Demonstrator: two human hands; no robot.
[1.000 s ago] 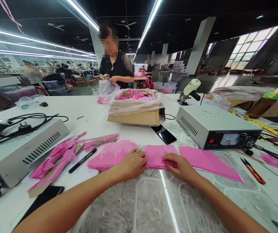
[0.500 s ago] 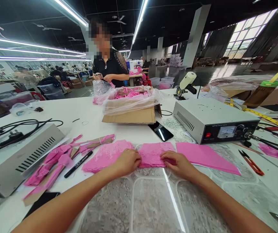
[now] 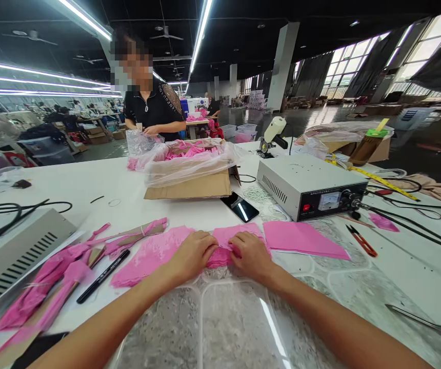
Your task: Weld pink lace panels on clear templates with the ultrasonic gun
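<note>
Left hand [image 3: 192, 253] and right hand [image 3: 250, 255] on desk [image 3: 89, 184], each grip pinched shut on pink lace piece [image 3: 224, 239], bunching it mid-fold by my judgement; next move calls for matched edges.

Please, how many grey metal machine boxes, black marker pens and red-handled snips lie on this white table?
Grey metal machine boxes: 2
Black marker pen: 1
Red-handled snips: 1
Total: 4
</note>
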